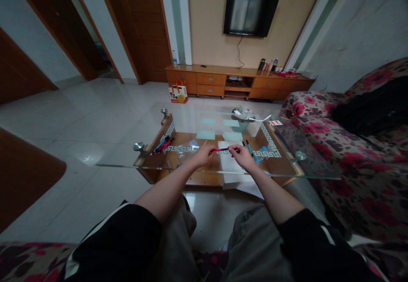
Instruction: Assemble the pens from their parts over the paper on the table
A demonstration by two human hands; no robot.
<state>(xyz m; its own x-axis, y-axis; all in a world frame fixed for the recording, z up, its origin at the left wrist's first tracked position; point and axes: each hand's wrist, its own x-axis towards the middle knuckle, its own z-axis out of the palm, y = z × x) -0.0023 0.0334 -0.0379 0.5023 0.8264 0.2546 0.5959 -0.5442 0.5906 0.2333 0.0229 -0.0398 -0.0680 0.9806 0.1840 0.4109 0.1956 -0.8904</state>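
Above the glass coffee table, a thin red-and-black pen (220, 149) is held level between my two hands. Its red end is pinched by my left hand (205, 154), and the black end by my right hand (241, 156). A pile of black, blue and red pens (162, 145) lies at the left on the glass. Close to my right hand is a blue pen (249, 148), with a dark one beside it. Clear plastic packaging (188, 149) lies left of my left hand.
The glass table (121, 166) has a sharp front edge and a wooden base. A basket (242, 124) stands toward its far right, near a red-and-white card (276, 123). White paper (229, 165) shows under my hands. A flowered sofa (347, 146) borders the right side.
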